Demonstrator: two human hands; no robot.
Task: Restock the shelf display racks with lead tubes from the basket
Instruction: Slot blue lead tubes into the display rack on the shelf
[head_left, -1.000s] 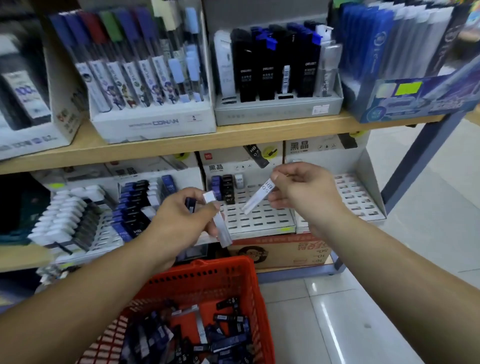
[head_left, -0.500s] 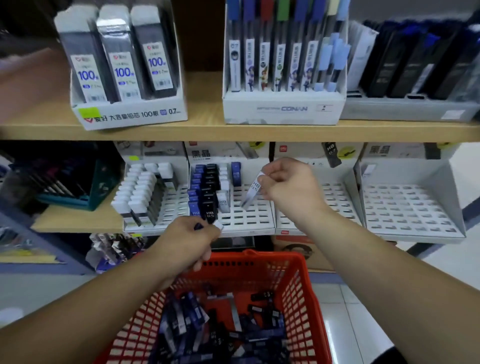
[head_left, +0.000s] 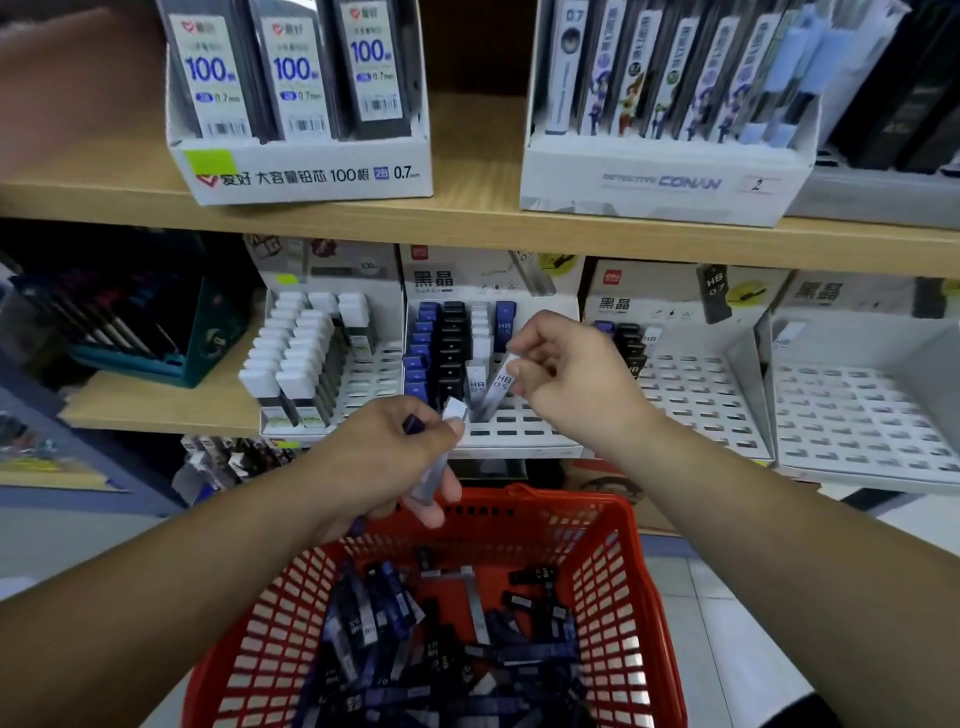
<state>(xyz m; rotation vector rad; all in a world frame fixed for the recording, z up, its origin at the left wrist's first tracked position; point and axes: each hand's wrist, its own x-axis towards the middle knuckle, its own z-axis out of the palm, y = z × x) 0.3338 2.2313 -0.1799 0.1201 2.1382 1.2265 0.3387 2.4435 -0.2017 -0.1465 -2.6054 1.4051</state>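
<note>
Lower shelf, far left: left rack (head_left: 363, 387), with rows of white-capped tubes (head_left: 296, 358) standing in its slots. Left hand (head_left: 384, 462) hovers above the far rim of the red basket (head_left: 618, 525). Its fingers curl round a clear tube (head_left: 430, 480) with a white cap, and the thumb presses on it near the cap. A blue-capped tube (head_left: 414, 423) shows in the same grip. The clear tube is tilted, cap up toward the shelf. Behind the hands: middle rack (head_left: 519, 434), with blue, black and white caps in columns at its left and back. Right hand (head_left: 576, 379) pinches the top of an HB 0.5 tube (head_left: 497, 387) between thumb and fingertips, the other fingers loosely curled. This tube slants down and left, its lower end at the middle rack's slots just beside a standing white tube; cannot tell whether it sits in a slot. Further right: right rack (head_left: 701, 400), with a few tubes at its back left corner. Below the hands the basket holds a loose heap of lead tubes (head_left: 395, 639), blue, black and clear.
</note>
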